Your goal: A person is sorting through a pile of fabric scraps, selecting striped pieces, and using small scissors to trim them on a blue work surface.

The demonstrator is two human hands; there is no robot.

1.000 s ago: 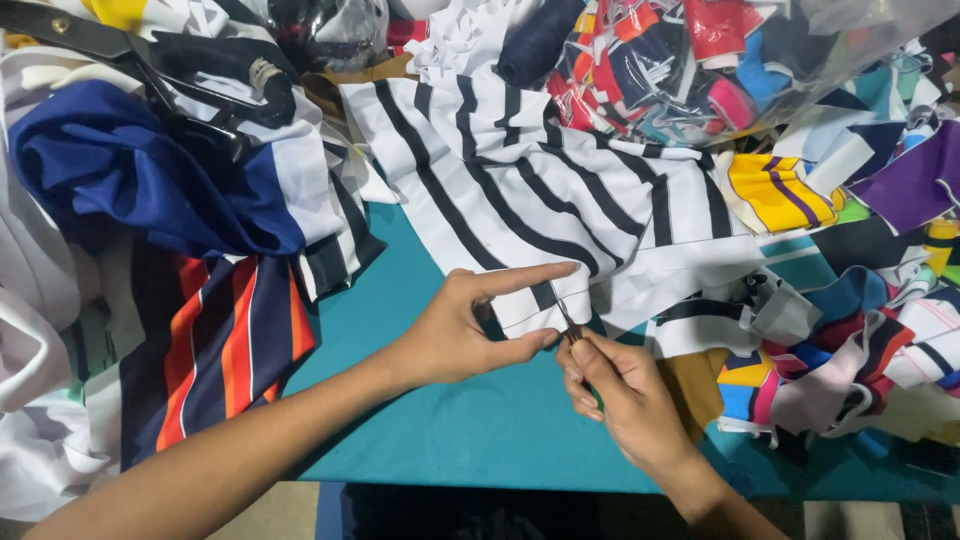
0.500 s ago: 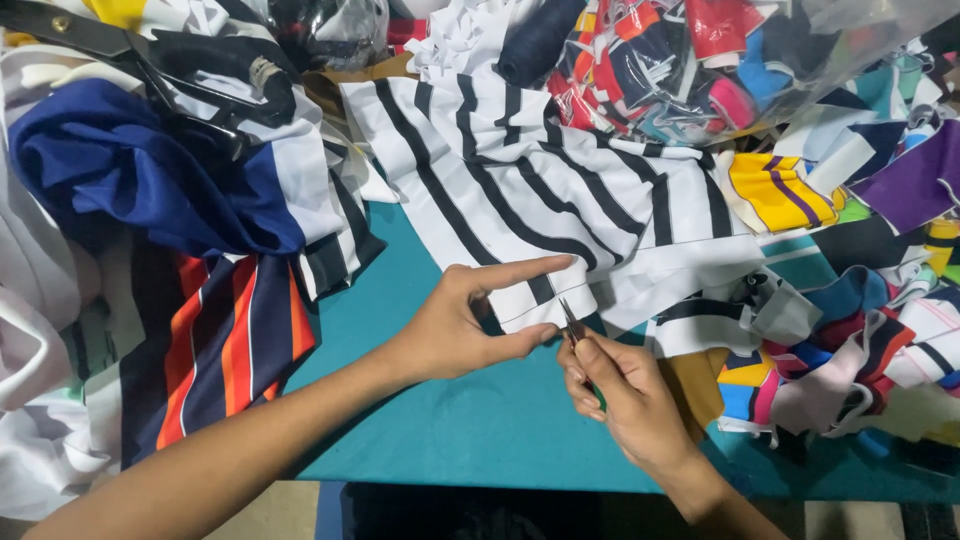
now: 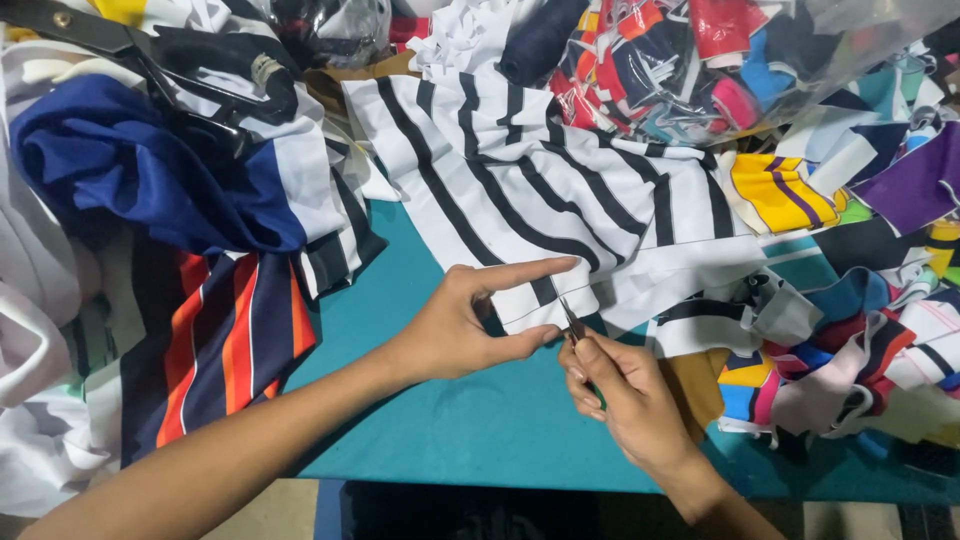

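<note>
Striped fabric (image 3: 540, 190), white with black bars, is spread across the teal table (image 3: 440, 420) with its near edge hanging right where both hands can get at it. The left hand (image 3: 470, 325) has that edge pinched between thumb and the curled fingers, with the index finger stuck straight out along the top of the cloth. Looks to me like that finger is there to keep the edge flat and taut so it doesn't flop.

The right hand (image 3: 620, 395) is closed around a small thread snipper (image 3: 572, 322), fingers wrapped tight, with only the thin metal tip poking out. The tip sits right at the hem, just beside the left thumb, so the cloth is supported on one side and the blade meets it on the other. I can't tell whether the blades themselves are parted or closed, they're too small.

Everything else is shoved to the margins, presumably to keep a bare working patch of table in front: a blue garment (image 3: 140, 170) and an orange and navy striped piece (image 3: 220, 350) on the left, big black scissors (image 3: 130, 50) lying on top of the pile at the back left, a clear bag of colourful scraps (image 3: 720, 60) at the top right, and more loose offcuts (image 3: 840, 330) heaped along the right side.
</note>
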